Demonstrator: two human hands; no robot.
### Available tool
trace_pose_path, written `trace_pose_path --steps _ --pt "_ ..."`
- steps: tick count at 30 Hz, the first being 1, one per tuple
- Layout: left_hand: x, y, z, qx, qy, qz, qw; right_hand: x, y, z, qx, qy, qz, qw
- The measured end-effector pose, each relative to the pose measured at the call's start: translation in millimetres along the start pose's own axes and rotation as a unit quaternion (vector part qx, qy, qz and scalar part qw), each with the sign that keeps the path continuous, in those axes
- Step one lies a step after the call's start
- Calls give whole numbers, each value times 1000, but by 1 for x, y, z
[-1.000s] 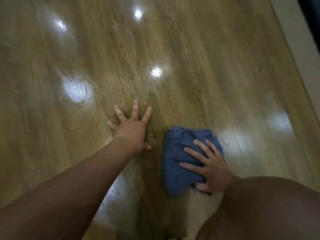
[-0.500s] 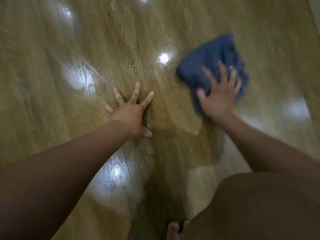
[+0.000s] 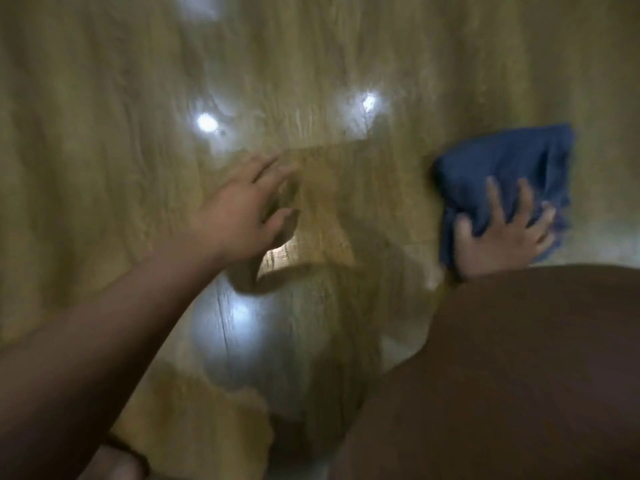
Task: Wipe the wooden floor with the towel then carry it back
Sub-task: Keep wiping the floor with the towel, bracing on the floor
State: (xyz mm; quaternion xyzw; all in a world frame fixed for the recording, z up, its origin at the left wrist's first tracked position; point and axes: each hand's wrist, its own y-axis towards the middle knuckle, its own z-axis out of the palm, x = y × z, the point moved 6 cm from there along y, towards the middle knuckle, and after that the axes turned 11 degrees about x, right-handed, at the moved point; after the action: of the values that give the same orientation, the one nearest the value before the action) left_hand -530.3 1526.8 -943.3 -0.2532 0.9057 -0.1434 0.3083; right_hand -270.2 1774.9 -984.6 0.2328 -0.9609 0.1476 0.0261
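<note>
Pressing hand: right hand [image 3: 502, 237] lay flat with fingers spread on the blue towel [image 3: 502, 168], pinning it to the wooden floor [image 3: 104, 133].
Other hand: left hand [image 3: 242, 216] was released, fingers loosely extended, grasping nothing; contact with the floor could not be told.
Open room: bare planks stretched beyond and left of both hands; towel sat near the right edge of view.
Hidden: right wrist and towel's near edge were covered by a dark limb [image 3: 519, 375].
Unclear: motion blur smeared everything.
</note>
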Motion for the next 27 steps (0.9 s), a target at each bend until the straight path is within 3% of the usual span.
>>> trace_pose_path --steps 2,3,5,7,9,11,13,16,18,20,22,24,25,27 --pt "-11 -21 0 -47 11 28 998 57 -67 27 54 -39 -142 988" --pt "-19 -30 6 -45 21 40 998 90 -95 39 85 -58 -222 970" --pt "-25 -48 32 9 53 43 998 159 -133 58 75 -75 -392 914" --pt "-11 -65 54 53 93 -35 994 208 -144 66 72 -71 -526 845" --pt "2 -80 62 39 67 -84 993 213 -142 73 85 -78 -587 802" --pt "-4 -81 62 10 27 -40 999 183 -131 75 92 -77 -582 804" --pt "-35 -66 71 13 38 66 997 129 -113 63 71 -67 -553 828" --pt "-121 -29 106 126 85 184 971 8 -64 32 70 -100 -489 864" --pt "-174 -1 123 173 115 204 957 -72 -24 3 74 -118 -399 907" --pt "-213 24 127 172 129 226 950 -119 11 -22 82 -111 -260 956" --pt "-224 37 113 121 113 232 959 -118 29 -33 62 -78 -118 988" --pt "-201 37 92 68 103 195 973 -86 21 -25 57 -50 1 997" --pt "-179 34 83 53 104 161 980 -61 10 -17 61 -42 3 997" --pt "-119 19 70 50 112 65 990 5 -16 1 75 -53 -126 988"
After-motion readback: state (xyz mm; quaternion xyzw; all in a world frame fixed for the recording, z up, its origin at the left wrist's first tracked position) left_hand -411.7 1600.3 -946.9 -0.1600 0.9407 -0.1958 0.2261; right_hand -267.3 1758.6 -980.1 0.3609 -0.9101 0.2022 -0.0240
